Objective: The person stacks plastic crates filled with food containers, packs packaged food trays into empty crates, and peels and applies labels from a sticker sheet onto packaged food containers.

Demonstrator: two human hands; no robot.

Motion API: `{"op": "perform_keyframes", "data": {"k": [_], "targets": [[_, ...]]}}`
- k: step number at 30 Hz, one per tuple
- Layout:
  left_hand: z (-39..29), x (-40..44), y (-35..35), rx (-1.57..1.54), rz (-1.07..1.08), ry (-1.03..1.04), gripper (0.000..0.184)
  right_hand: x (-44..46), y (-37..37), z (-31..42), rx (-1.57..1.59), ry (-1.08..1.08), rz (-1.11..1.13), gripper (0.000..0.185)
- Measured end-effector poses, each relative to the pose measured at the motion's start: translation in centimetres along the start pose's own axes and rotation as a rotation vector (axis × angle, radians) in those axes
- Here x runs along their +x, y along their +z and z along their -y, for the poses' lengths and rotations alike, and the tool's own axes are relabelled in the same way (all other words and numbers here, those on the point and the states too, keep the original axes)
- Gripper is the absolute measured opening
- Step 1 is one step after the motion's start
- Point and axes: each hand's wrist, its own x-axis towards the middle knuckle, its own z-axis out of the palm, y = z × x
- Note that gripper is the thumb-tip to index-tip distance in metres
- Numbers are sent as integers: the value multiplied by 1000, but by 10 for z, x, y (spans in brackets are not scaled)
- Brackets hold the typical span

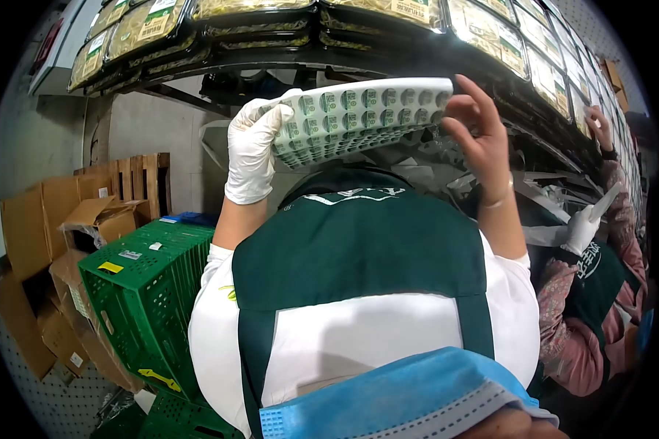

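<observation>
A curved sheet of round green-and-white stickers (359, 117) is held up in front of the dark green apron. My left hand (255, 146), in a white glove, grips the sheet's left end between thumb and fingers. At the sheet's right end is my right hand (483, 132), bare, with its fingers bent and apart; its thumb and a fingertip are close to the sheet's edge. Whether a sticker is on those fingertips is too small to tell. Beyond the sheet stand stacked clear-lidded trays of pale yellow food (252, 9) with labels.
At the left are stacked green crates (146, 271), cardboard boxes (47, 219) and a wooden pallet (143, 179). A co-worker (589, 293) at the right has one gloved hand holding a white strip and a bare hand at the trays. Loose backing strips hang below the shelf.
</observation>
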Motion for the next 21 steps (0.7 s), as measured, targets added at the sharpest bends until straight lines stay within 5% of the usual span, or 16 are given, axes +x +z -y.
{"op": "perform_keyframes", "data": {"k": [5,8,11,14,19,21], "targets": [[-10,-11,-11,-42,15,-79,16,-8,29,0,216,142,-54,24],[-20,-18,11,3,104,-18,44,-15,33,7,279,289,-94,18],[-16,-25,1,106,63,-53,34,-20,28,16,349,317,-77,13],[-6,-24,-11,178,67,170,15,-26,26,17,432,270,-23,8],[-11,-24,-11,168,-35,185,7,-14,12,5,224,348,232,23],[-12,-22,2,176,22,166,9,1,-2,5,-226,-17,197,17]]}}
